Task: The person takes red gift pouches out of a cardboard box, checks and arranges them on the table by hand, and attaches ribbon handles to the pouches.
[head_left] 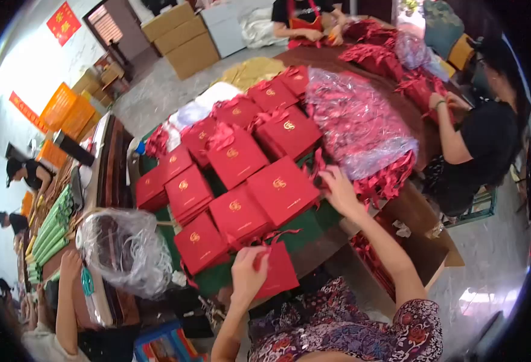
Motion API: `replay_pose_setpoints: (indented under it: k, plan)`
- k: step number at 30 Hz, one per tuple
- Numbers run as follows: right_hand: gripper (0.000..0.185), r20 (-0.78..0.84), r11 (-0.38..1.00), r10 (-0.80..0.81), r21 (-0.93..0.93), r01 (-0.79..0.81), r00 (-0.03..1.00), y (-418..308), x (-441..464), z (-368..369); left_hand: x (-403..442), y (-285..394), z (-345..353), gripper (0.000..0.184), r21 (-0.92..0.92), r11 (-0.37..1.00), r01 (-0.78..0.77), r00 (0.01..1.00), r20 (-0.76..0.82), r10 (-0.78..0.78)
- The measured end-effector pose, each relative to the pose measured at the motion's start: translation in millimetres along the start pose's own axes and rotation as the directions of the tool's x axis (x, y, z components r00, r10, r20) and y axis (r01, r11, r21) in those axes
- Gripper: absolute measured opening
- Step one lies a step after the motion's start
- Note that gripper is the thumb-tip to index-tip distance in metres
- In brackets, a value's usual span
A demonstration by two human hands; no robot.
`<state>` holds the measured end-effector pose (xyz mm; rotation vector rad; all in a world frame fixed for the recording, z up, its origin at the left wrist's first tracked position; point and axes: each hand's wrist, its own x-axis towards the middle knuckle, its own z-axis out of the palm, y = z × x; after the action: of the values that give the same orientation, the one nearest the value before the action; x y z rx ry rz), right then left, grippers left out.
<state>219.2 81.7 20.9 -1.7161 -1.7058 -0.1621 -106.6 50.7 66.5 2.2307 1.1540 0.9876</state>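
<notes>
My left hand [250,271] is closed at the upper left corner of a small red gift bag [282,273] with ribbon handles, near the table's front edge. My right hand [338,188] reaches to the right side of a stack of red gift bags [283,190] with gold printing. Its fingers are bent together beside a red ribbon [318,161]; what they pinch, if anything, is hidden. More stacks of the same bags [236,155] spread across the table to the left and behind. A clear plastic sack [362,120] full of red ribboned bags lies just beyond my right hand.
An open cardboard box [416,232] with red items stands below on the right. Crumpled clear plastic [126,250] lies at the left. Co-workers sit at the right [483,130] and far side [307,24]; another person's arm [67,301] is at lower left.
</notes>
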Motion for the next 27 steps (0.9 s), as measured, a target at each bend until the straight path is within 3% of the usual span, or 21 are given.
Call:
replay_pose_setpoints:
  k: [3, 4, 5, 7, 9, 11, 13, 15, 17, 19, 20, 21, 24, 26, 27]
  plan:
    - [0.025, 0.128, 0.989, 0.041, -0.145, -0.022, 0.991, 21.1, 8.9, 23.0, 1.3, 3.7, 7.0, 0.018, 0.041, 0.999, 0.030, 0.999, -0.015, -0.030]
    - [0.018, -0.005, 0.999, 0.025, -0.044, -0.025, 1.000, 20.1, 5.7, 21.0, 1.8, 2.1, 7.1, 0.019, 0.037, 0.998, 0.041, 0.999, -0.034, -0.039]
    - [0.018, 0.003, 0.999, 0.019, -0.037, -0.019, 1.000, 9.1, 9.6, 8.2, -0.3, -0.3, 6.3, 0.019, 0.042, 0.998, 0.051, 0.998, -0.039, -0.049]
    - [0.013, -0.171, 0.970, 0.169, 0.201, -0.134, 0.971, -8.1, 11.1, -13.5, -7.8, -5.4, 4.4, 0.018, 0.052, 0.992, 0.118, 0.993, 0.001, -0.118]
    - [0.006, -0.163, 0.833, 0.375, 0.491, -0.255, 0.912, -18.0, 1.2, -25.5, -14.2, -10.6, 5.9, 0.018, 0.054, 0.991, 0.126, 0.992, 0.015, -0.127]
    - [0.005, -0.172, 0.838, 0.380, 0.479, -0.260, 0.909, -38.9, -11.4, -52.0, -13.6, -12.5, 7.6, 0.018, 0.054, 0.990, 0.129, 0.991, 0.024, -0.131]
    - [0.004, -0.220, 0.903, 0.269, 0.396, -0.166, 0.938, -63.9, -27.6, -67.0, -12.5, -8.6, 7.9, 0.019, -0.043, 0.989, 0.143, 0.988, 0.062, -0.140]
    - [0.004, -0.132, 0.901, 0.086, 0.432, -0.021, 0.988, -84.9, -51.3, -65.8, -6.3, 2.6, 7.1, 0.019, -0.101, 0.966, 0.239, 0.966, 0.128, -0.225]
    - [0.010, 0.091, 0.879, -0.121, 0.473, 0.064, 0.988, -98.5, -74.7, -52.3, -6.0, 6.1, 16.9, 0.019, -0.156, 0.932, 0.326, 0.936, 0.194, -0.295]
    - [0.014, 0.167, 0.861, -0.191, 0.501, 0.084, 0.967, -115.4, -94.7, -36.2, -10.5, 2.9, 35.7, 0.028, -0.454, 0.720, 0.526, 0.836, 0.433, -0.337]
    - [0.014, 0.178, 0.856, -0.223, 0.506, 0.105, 0.959, -122.4, -102.2, -30.8, -6.4, 9.0, 37.0, 0.036, -0.476, 0.586, 0.656, 0.732, 0.590, -0.340]
    - [0.015, 0.189, 0.850, -0.253, 0.511, 0.125, 0.949, -128.5, -107.1, -27.3, -8.3, 9.9, 44.5, 0.035, -0.561, 0.471, 0.681, 0.720, 0.628, -0.295]
    - [0.016, 0.253, 0.861, -0.326, 0.478, 0.175, 0.911, -133.1, -117.7, -25.2, -14.6, 11.5, 56.4, 0.031, -0.632, 0.464, 0.621, 0.779, 0.565, -0.273]
    - [0.012, 0.400, 0.868, -0.342, 0.480, 0.123, 0.850, -131.1, -126.2, -27.8, -14.3, 9.4, 57.5, 0.023, -0.692, 0.401, 0.600, 0.790, 0.432, -0.435]
    - [0.012, 0.403, 0.866, -0.346, 0.485, 0.123, 0.847, -127.9, -125.4, -29.7, -15.5, 8.0, 57.4, 0.023, -0.692, 0.399, 0.602, 0.787, 0.430, -0.442]
